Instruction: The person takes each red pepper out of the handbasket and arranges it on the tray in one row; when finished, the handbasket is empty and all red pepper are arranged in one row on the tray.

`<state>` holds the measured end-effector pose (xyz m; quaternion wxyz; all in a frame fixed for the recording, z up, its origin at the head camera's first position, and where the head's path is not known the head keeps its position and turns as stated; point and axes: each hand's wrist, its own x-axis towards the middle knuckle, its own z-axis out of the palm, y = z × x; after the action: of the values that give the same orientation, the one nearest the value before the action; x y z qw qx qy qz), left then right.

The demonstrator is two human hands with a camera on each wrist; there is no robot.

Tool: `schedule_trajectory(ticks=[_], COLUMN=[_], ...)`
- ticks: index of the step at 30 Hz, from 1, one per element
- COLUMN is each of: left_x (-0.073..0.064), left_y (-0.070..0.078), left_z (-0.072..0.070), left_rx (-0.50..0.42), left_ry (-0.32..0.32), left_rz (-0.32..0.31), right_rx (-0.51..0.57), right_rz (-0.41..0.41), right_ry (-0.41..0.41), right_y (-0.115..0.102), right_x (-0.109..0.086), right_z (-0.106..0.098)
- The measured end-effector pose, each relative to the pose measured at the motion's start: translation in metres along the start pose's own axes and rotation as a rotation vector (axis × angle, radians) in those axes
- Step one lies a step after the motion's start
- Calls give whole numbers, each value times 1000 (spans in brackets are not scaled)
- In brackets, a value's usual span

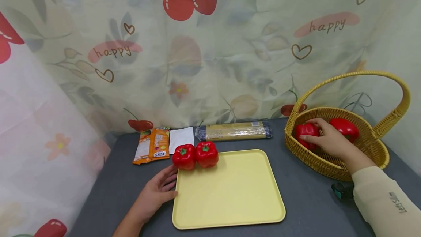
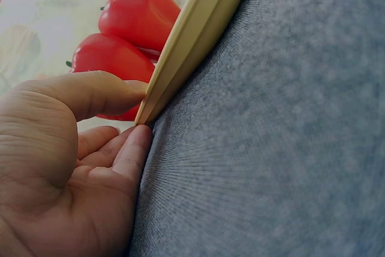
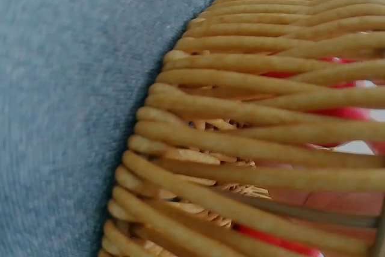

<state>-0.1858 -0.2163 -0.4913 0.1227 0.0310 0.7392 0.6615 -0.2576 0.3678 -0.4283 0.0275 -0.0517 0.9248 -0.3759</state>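
The right hand (image 1: 329, 142) grasps a first pepper (image 1: 300, 131), red and glossy, thumb across its near side and fingers round the far side. The left hand (image 1: 157, 189) is loosely bent, thumb and fingertips resting against the left edge of the yellow tray (image 1: 230, 193). The work in hand looks like taking up that pepper while the tray is steadied; the next move likely calls for a secure hold and a lift clear of the wicker basket (image 1: 315, 164) around the right fingers.

Just right of those fingers, inside the basket, lies a second pepper (image 1: 349, 129). Just beyond the left fingertips, at the tray's far left corner, a third pepper (image 1: 185, 158) touches a fourth pepper (image 1: 208, 156). Farther past them lie an orange packet (image 1: 159, 145), a white packet (image 1: 182, 138) and a long packet (image 1: 233, 131).

In the right wrist view the weave blocks nearly everything; only scraps of red and skin show. The first pepper's underside is hidden. A dark object (image 1: 341, 190) beside the right sleeve (image 1: 381, 196) is too unclear to name.
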Motion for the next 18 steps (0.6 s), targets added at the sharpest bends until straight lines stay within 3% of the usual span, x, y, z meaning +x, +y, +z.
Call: schedule_trajectory(ticks=[12,18], left_x=[-1,-1], left_y=[0,0], left_z=[0,2], left_rx=[0,0], left_ry=[3,26], left_rz=[-3,-4], right_rx=[256,262], right_rz=[28,75], right_ry=[-58,-70], right_y=[0,-2], right_x=[-3,-7], right_z=[-2,-6])
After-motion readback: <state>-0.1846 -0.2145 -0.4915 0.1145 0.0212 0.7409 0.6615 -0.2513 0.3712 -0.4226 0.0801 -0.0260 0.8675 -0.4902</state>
